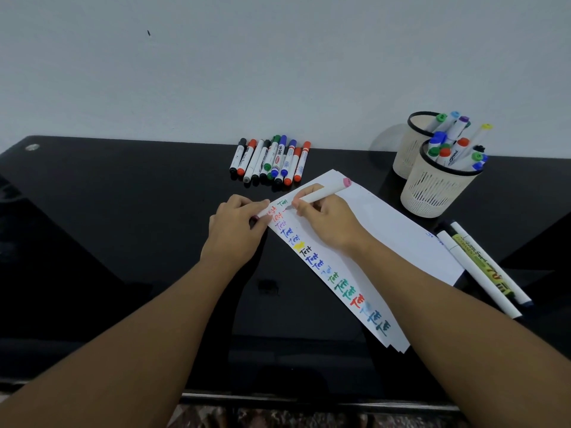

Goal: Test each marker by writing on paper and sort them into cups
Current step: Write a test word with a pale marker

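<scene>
Over on the left, the left hand point(238, 225) pinches what looks like a pulled-off cap point(254, 218) while its fingers press the paper point(386, 230) at the near-left edge, so the sheet can't slide under the stroke. Just beyond, against the far wall, a row of markers point(270, 159) lies waiting, apparently untested. Centre now: the right hand point(324, 217) grips the pink-capped marker point(321, 194) like a pen, tip down on the paper at the top of a column of coloured "Test" words, so this one is getting its trial. Further right, two mesh cups point(438, 186) hold sorted markers, close enough for a quick drop. Three more pens point(482, 270) lie near right, beside the paper.
</scene>
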`<state>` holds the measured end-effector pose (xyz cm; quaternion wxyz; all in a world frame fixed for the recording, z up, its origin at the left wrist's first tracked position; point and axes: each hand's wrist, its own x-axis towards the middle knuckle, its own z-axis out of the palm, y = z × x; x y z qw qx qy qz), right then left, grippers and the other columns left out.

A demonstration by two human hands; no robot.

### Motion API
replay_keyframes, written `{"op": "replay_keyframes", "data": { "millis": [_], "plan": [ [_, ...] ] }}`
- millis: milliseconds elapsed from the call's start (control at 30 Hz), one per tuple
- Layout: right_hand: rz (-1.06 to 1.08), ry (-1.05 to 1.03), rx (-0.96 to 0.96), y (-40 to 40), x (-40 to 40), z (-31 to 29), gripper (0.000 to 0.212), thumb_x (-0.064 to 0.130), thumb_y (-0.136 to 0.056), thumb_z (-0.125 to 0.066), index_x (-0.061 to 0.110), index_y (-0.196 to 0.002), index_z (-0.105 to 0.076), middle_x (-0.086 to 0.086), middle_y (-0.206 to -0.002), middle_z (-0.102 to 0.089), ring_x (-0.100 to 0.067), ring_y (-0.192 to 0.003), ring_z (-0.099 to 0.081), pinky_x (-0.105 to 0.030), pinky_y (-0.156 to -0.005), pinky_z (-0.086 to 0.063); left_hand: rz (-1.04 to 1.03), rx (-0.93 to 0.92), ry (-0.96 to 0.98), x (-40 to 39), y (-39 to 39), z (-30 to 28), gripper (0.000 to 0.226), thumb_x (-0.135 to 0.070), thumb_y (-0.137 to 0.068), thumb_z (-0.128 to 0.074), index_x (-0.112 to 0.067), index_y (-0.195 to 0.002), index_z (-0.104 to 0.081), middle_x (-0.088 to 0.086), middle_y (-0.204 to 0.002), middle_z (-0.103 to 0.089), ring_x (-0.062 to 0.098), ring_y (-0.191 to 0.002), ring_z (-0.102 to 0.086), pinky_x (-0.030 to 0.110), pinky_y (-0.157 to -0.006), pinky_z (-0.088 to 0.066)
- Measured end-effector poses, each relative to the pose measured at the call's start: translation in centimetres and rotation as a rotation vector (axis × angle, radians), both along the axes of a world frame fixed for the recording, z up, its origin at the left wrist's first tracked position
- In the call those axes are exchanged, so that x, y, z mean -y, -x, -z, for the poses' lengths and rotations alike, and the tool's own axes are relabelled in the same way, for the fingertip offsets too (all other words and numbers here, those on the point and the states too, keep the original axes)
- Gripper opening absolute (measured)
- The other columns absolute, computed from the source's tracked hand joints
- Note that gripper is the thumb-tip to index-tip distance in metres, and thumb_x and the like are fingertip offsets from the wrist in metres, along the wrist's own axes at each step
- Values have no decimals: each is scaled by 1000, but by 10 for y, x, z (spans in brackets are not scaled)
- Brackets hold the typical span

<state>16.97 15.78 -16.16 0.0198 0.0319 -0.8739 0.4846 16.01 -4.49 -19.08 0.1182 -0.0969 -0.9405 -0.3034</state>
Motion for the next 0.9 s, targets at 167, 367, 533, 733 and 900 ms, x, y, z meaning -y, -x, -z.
{"op": "replay_keyframes", "data": {
  "millis": [167, 367, 533, 733, 900],
  "plan": [
    [-2, 19, -4, -4, -2, -2, 15, 34, -106, -55, 22, -108, -64, 2, -95, -68, -12, -91, -65, -33, -83, -51, -4, 2, 1, -1, 0, 0, 37, -38, -100, -61, -35, -136, -62, -11, -118, -53, 12, -111, -48, 32, -99, -31],
    [42, 103, -23, -2, -2, 1, 10, 31, -105, -58, 25, -107, -65, 4, -95, -68, -8, -89, -64, -24, -80, -49, -3, -3, 12, 0, 1, 0, 37, -39, -100, -61, -35, -136, -62, -14, -113, -49, 9, -106, -45, 31, -96, -29],
    [64, 106, -38, -1, -3, 3, 9, 31, -104, -60, 24, -107, -65, 4, -96, -68, -9, -88, -62, -22, -78, -47, 2, 6, 2, 1, -1, 0, 37, -39, -100, -60, -35, -137, -62, -14, -114, -49, 8, -106, -44, 29, -97, -26],
    [46, 70, -9, -1, -2, 3, 10, 32, -104, -58, 24, -106, -66, 5, -94, -68, -11, -90, -63, -29, -82, -50, -2, 13, -2, 0, -2, -2, 37, -39, -100, -60, -36, -137, -62, -12, -118, -52, 10, -109, -46, 30, -98, -25],
    [41, 67, 10, -1, -2, 2, 14, 35, -105, -57, 24, -108, -65, 3, -97, -69, -13, -94, -66, -37, -91, -53, -5, 16, -8, -1, -3, -3, 37, -38, -100, -60, -35, -137, -62, -13, -114, -49, 8, -107, -44, 28, -97, -23]
  ]
}}
